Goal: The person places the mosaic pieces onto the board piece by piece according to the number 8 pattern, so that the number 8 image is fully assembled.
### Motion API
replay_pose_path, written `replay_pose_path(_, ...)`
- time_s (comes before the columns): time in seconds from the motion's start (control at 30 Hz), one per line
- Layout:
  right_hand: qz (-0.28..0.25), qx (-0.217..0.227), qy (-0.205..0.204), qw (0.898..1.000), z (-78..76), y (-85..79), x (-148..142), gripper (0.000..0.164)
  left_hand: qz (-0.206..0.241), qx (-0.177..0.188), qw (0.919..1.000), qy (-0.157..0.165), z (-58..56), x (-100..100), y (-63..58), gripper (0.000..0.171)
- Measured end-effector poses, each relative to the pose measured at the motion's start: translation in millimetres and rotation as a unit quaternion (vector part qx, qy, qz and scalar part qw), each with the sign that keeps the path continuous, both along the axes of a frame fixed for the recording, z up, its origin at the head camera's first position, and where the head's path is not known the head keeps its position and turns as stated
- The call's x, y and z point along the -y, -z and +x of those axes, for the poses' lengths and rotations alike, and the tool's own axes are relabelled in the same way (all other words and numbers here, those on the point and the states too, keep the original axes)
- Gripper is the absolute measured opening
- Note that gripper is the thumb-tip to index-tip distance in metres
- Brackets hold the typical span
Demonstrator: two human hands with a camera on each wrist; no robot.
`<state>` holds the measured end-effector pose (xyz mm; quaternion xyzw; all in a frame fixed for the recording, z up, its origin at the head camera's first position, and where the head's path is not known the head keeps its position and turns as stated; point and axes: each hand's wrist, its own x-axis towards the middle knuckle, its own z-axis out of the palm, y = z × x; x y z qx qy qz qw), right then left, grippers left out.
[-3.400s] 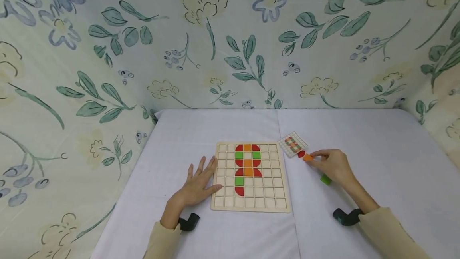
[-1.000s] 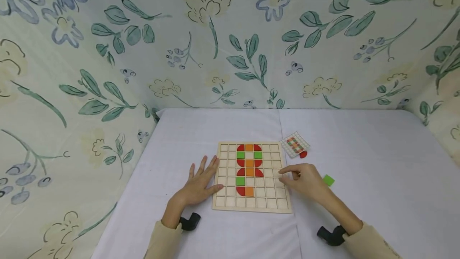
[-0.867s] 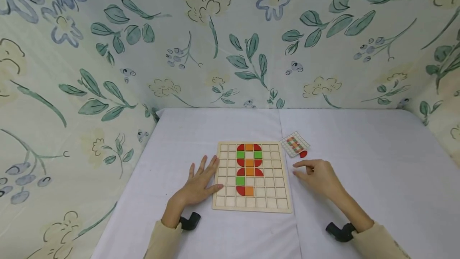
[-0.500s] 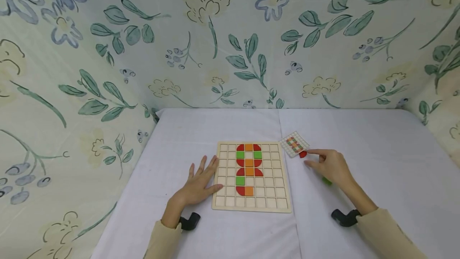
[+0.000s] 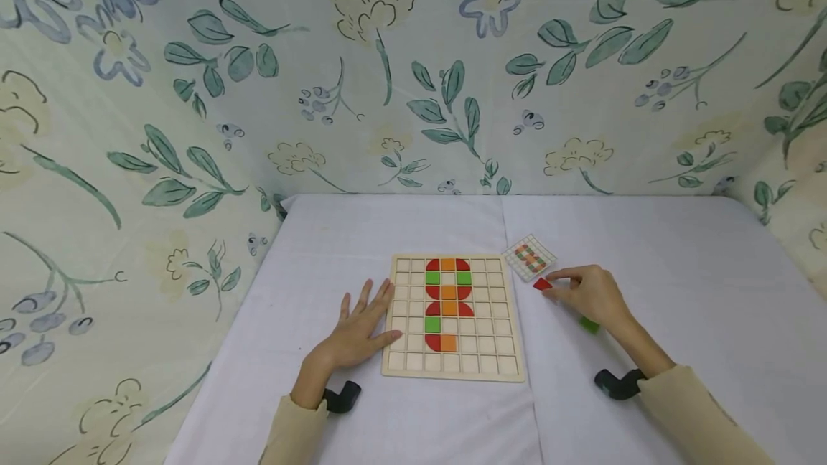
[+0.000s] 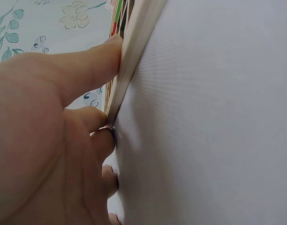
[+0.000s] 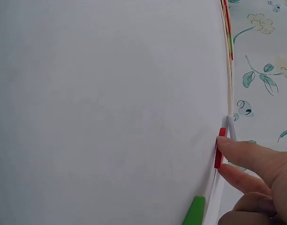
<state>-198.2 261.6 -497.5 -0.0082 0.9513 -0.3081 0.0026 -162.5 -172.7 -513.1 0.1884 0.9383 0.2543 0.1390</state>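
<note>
My right hand (image 5: 593,297) pinches a red tile (image 5: 541,283) with one curved side between thumb and index finger, just off the lower corner of a small pattern card (image 5: 530,257). In the right wrist view the red tile (image 7: 220,149) appears edge-on at the fingertips. A green tile (image 5: 589,324) lies partly hidden under that hand. My left hand (image 5: 354,332) lies spread at the left edge of the wooden grid board (image 5: 481,368), thumb and fingertips on its rim. Red, orange and green tiles fill several cells in the board's middle columns.
A white cloth covers the table (image 5: 678,257), and a floral curtain (image 5: 413,92) hangs behind its far edge. Each wrist carries a black camera mount, the left one (image 5: 342,397) close to the board's lower left corner.
An orange tile went from my right hand into the board's lower row. That hand then returned to the card, took hold of the red tile and turned it. My left hand has stayed put.
</note>
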Motion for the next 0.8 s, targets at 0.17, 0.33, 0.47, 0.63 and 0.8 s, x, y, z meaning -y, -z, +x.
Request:
replay_pose_path(0.17, -0.014, 0.009, -0.015, 1.0, -2.5, 1.1, 0.9, 0.039, 0.011, -0.002, 0.9999, 0.0, 2.0, 0.0, -1.7, 0.086)
replay_pose_path(0.33, -0.015, -0.007, -0.037, 0.999, -4.8, 3.1, 2.0, 0.035, 0.016, -0.004, 0.9999, 0.0, 2.6, -0.1, -2.7, 0.086)
replay_pose_path(0.47, -0.014, -0.015, -0.055, 0.998, -6.6, 4.5, 4.0, 0.037, 0.005, 0.001, 1.0, -0.002, 1.3, -0.3, -3.0, 0.086)
replay_pose_path(0.63, -0.012, -0.016, -0.067, 0.998, -7.0, 3.1, 6.0, 0.035, 0.002, 0.003, 1.0, -0.002, 0.6, -0.3, -3.5, 0.086)
replay_pose_path(0.8, -0.026, -0.009, -0.098, 0.995, 0.0, -4.4, 12.9, 0.031, -0.002, 0.005, 1.0, -0.001, 0.2, -0.3, -3.2, 0.087)
